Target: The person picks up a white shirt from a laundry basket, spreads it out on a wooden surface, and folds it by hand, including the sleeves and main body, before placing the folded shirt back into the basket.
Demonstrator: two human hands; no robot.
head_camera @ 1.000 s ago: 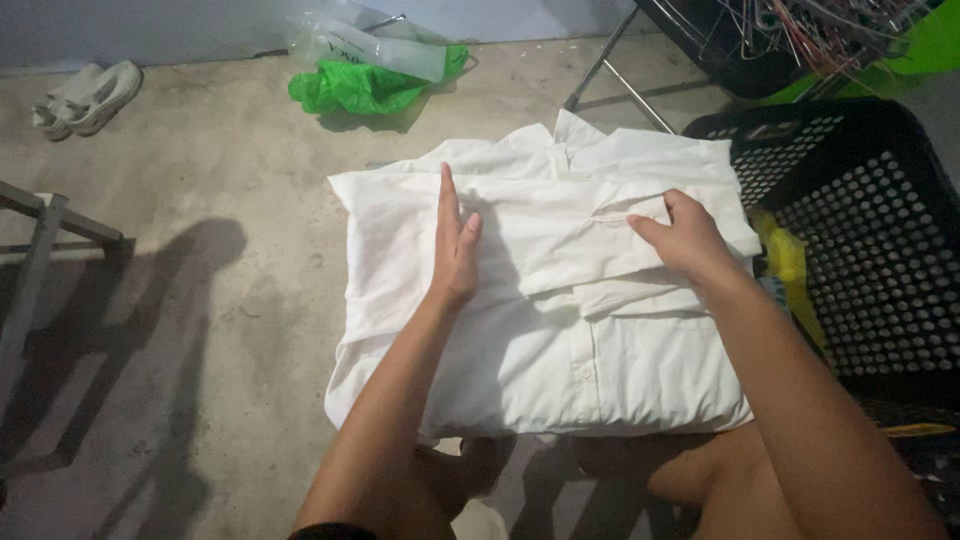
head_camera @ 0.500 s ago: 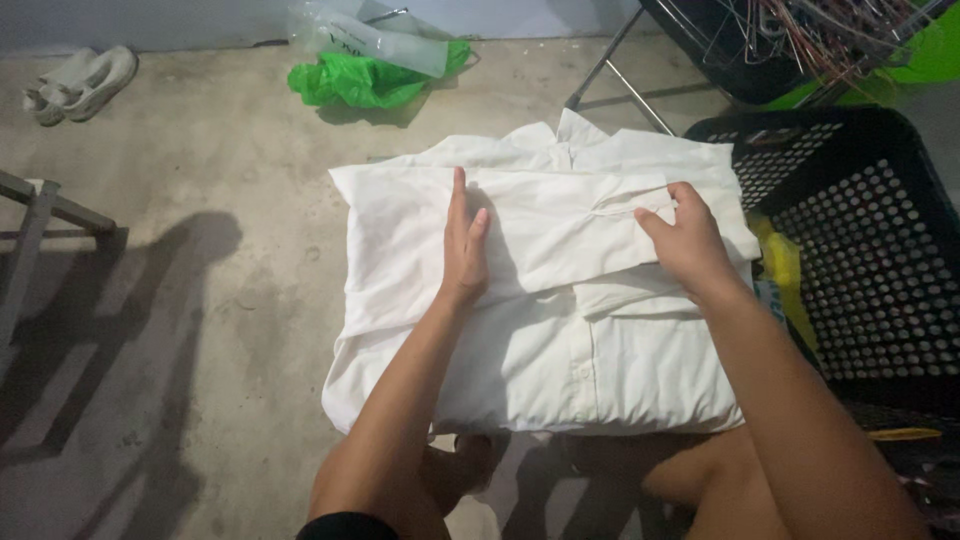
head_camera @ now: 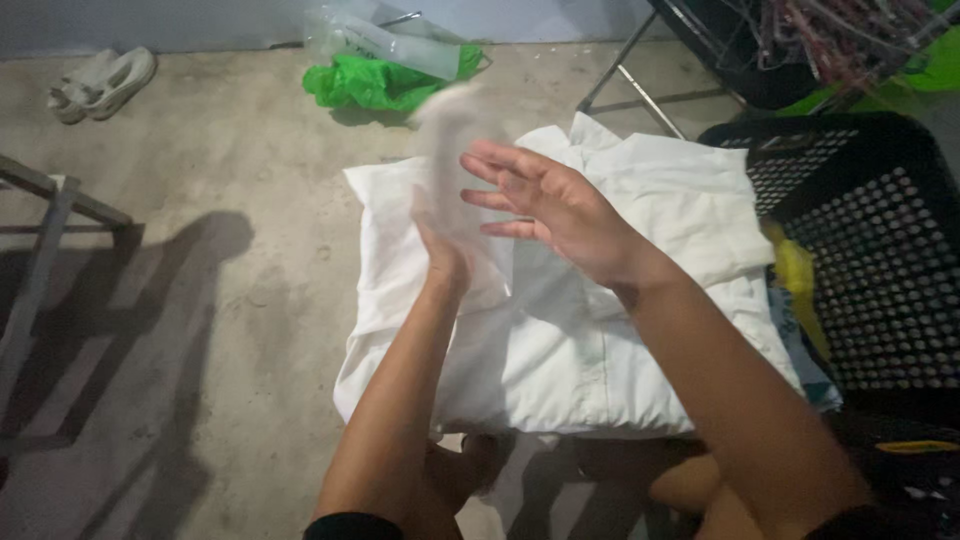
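Note:
A white shirt [head_camera: 640,330] lies spread on the concrete floor in front of my knees. My left hand [head_camera: 443,262] is raised above its left half and grips a flap of the shirt [head_camera: 452,140], which stands upright and is blurred by motion; the cloth hides most of the fingers. My right hand [head_camera: 555,205] hovers just right of that flap, above the shirt's middle. Its palm faces left, its fingers are spread, and it holds nothing.
A black perforated crate [head_camera: 880,260] stands at the right, touching the shirt, with a yellow item [head_camera: 797,278] at its edge. A green plastic bag [head_camera: 375,85] and clear wrapping [head_camera: 385,40] lie behind. Pale sandals [head_camera: 100,80] sit far left, a metal frame [head_camera: 40,250] at left.
Both hands have left the flat shirt. The left one has lifted a flap of cloth upward, and the right one has swung from the shirt's right side to the middle, fingers spread.

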